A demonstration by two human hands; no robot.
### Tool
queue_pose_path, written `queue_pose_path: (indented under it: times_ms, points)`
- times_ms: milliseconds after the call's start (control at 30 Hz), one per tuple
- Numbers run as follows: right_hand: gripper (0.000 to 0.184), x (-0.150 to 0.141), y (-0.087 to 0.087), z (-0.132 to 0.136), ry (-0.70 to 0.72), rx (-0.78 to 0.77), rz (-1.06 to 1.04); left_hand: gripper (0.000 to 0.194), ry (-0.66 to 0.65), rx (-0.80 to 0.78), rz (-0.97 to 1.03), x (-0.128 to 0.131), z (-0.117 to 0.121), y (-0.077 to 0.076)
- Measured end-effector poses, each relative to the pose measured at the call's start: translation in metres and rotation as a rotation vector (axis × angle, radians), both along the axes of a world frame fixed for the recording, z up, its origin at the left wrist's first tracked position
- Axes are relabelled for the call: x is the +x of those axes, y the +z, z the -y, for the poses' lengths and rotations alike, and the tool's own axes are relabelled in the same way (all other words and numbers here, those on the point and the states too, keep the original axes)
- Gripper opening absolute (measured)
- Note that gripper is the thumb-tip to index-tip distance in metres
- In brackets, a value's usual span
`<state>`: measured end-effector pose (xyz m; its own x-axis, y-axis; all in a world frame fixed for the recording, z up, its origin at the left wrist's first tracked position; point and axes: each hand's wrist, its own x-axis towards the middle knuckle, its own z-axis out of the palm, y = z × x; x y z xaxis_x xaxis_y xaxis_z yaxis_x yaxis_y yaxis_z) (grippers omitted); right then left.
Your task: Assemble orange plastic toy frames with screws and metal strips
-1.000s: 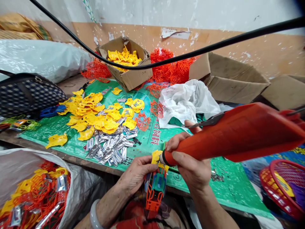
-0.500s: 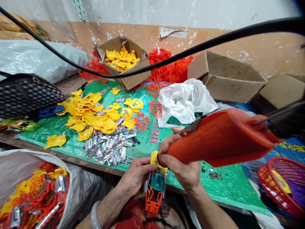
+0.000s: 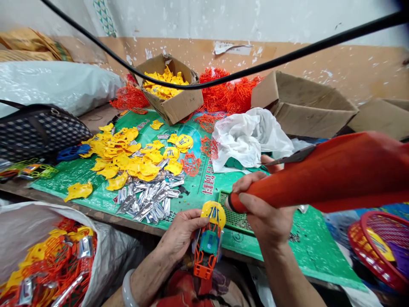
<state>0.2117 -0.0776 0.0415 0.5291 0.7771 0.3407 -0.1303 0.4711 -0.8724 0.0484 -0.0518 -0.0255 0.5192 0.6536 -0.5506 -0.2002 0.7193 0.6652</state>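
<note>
My left hand [image 3: 187, 230] pinches a toy car [image 3: 208, 243] just in front of my body. The car has a rounded yellow piece with dark markings at its far end, a teal middle and an orange lattice frame. My right hand [image 3: 266, 209] is wrapped round an orange-red electric screwdriver [image 3: 319, 175], lying nearly level with its tip to the left. That tip is over a small green mesh basket [image 3: 241, 221] holding tiny parts, apart from the car. Whether the tip touches anything in the basket is unclear.
Yellow shells [image 3: 128, 153] and silver strips [image 3: 150, 200] are heaped at left. Behind are a carton of yellow shells [image 3: 179, 106], orange lattice frames [image 3: 223, 94] and a white bag [image 3: 252, 136]. A filled sack [image 3: 108, 238] stands at lower left, a red basket [image 3: 361, 247] at right. A black cable [image 3: 198, 85] hangs across.
My right hand has drawn the screwdriver off the car, rightward to the green basket, which it had hidden. The car's yellow piece now shows fully. My left hand keeps its hold.
</note>
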Motion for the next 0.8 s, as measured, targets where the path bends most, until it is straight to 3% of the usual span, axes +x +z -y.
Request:
queue_pose_path:
  times_ms: [167, 333, 800]
  points:
    - [0.012, 0.021, -0.005, -0.01, -0.141, -0.037, -0.017, 0.023, 0.035, -0.05, -0.043, -0.004, -0.006, 0.001]
    - [0.016, 0.032, -0.016, -0.008, -0.204, -0.107, -0.003, 0.026, 0.042, -0.076, 0.008, -0.008, -0.009, 0.002]
    - [0.015, 0.031, -0.012, -0.002, -0.19, -0.217, 0.065, 0.015, 0.179, -0.041, 0.062, -0.011, -0.002, 0.004]
